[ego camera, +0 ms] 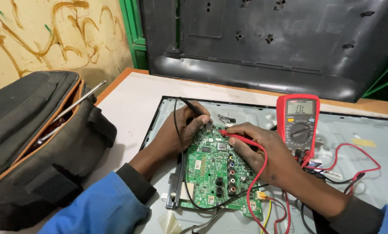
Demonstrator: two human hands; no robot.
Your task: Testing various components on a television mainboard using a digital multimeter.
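The person's left hand (178,132) rests on the upper left corner of a green circuit board (217,171), its fingers pinching a black probe (193,108) whose tip points down at the board's top edge. A black lead (181,173) runs from that probe down the board's left side and curves along its lower edge. The right hand (263,151) lies over the board's right side, fingers pressed around a red probe (235,135) whose tip touches the board near its top. A red lead (259,177) loops from it down past the wrist.

The board sits on the grey metal back of a flat screen panel (367,143) laid on the pale surface (129,104). Just right of the right hand stands a red multimeter (298,121), tilted upright, its display lit and its dial below. More red and black wires spread over the panel to its right.

A black bag (33,147) with orange trim lies open at the left, metal rods (79,102) sticking out. A dark plastic rear cover (267,39) leans at the back
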